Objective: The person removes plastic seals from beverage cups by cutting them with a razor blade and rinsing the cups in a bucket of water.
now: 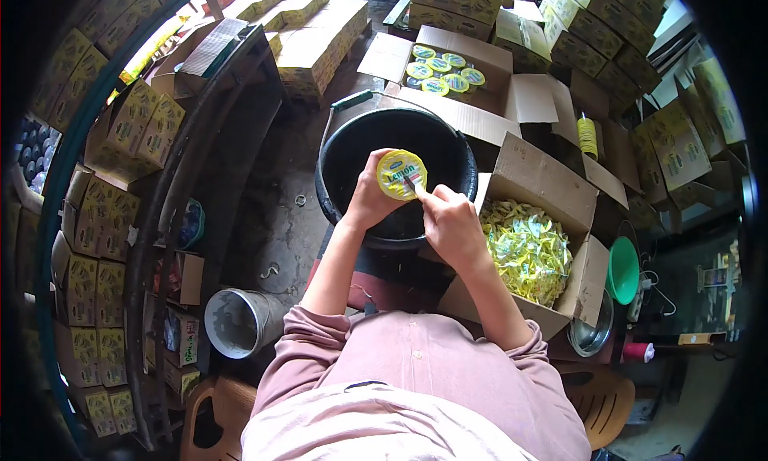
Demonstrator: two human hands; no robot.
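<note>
My left hand (371, 190) is closed round a cup with a round yellow lid (400, 173) printed "Lemon". The lid faces up towards me, and my fingers hide most of the cup's side. My right hand (452, 225) pinches a slim tool (410, 184), whose tip lies over the lid; its exact kind is too small to make out. Both hands are above a black bucket (336, 161) with a wire handle. Right of it, a cardboard box (544, 169) holds a heap of yellow and green film scraps (524, 249).
Behind the bucket, an open carton (472, 45) contains several yellow-lidded cups (436, 86). A stack of yellow lids (587, 137) stands at the right, near a green bowl (622, 270). A grey bucket (232, 321) and shelves of yellow boxes (92, 213) are at left.
</note>
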